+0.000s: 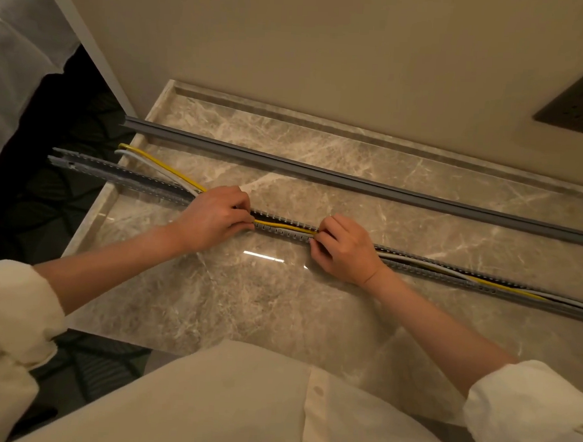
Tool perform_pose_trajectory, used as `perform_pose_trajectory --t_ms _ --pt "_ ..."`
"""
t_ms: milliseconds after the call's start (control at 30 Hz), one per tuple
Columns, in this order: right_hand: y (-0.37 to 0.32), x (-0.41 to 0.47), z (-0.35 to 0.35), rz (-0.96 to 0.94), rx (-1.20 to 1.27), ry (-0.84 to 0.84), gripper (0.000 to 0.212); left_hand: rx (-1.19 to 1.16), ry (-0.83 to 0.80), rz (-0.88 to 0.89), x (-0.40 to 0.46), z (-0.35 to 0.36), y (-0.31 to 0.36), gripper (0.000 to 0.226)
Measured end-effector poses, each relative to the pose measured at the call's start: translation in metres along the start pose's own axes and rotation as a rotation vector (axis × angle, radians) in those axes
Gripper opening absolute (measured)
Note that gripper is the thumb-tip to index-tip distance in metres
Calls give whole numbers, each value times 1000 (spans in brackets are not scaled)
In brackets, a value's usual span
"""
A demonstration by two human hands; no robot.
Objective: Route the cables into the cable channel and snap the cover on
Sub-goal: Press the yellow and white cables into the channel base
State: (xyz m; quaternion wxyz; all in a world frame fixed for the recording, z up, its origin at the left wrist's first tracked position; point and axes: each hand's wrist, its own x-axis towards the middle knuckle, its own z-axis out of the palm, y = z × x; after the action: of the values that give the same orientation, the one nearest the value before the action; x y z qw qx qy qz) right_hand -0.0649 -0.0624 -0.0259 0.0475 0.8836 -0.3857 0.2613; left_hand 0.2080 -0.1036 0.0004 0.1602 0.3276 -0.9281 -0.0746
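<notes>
The channel [284, 230] is laid slantwise across the marble counter [245, 303], its left end overhanging the edge, so that its open top faces up for loading. The yellow cable [284, 226] and the white cable [426, 265] are already seated along the right stretch; to the left they rise out of the slot and trail over the counter's edge. The left hand [216, 217] is curled with its fingertips pinched on the cables at the channel's rim, probably to feed them down. The right hand [344, 249] is curled too, its fingers pressed on the cables and the slotted wall, apparently pinning the seated part. The cover [353, 183] is kept apart behind, parallel to the channel, seemingly ready for snapping on. A dark wall socket [575, 102] is seen at upper right. No brand, label or writing can be read.
</notes>
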Motion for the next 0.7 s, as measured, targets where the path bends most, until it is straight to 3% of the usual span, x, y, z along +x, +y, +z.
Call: perform_pose_trajectory --t_ms 233,400,500,600,700 --pt "-12 38 7 60 77 -162 18 -53 -27 -43 2 -11 0 15" --pt "-22 55 14 57 86 -249 25 -90 -43 -173 -8 -37 -26 33" --pt "-26 68 18 45 71 -279 31 -103 -169 -335 -10 -56 -62 57" --pt "-31 84 25 21 71 -306 41 -167 -401 -462 -10 -71 -94 85" --pt "-39 100 32 13 100 -326 50 -99 -562 -487 -8 -81 -112 82"
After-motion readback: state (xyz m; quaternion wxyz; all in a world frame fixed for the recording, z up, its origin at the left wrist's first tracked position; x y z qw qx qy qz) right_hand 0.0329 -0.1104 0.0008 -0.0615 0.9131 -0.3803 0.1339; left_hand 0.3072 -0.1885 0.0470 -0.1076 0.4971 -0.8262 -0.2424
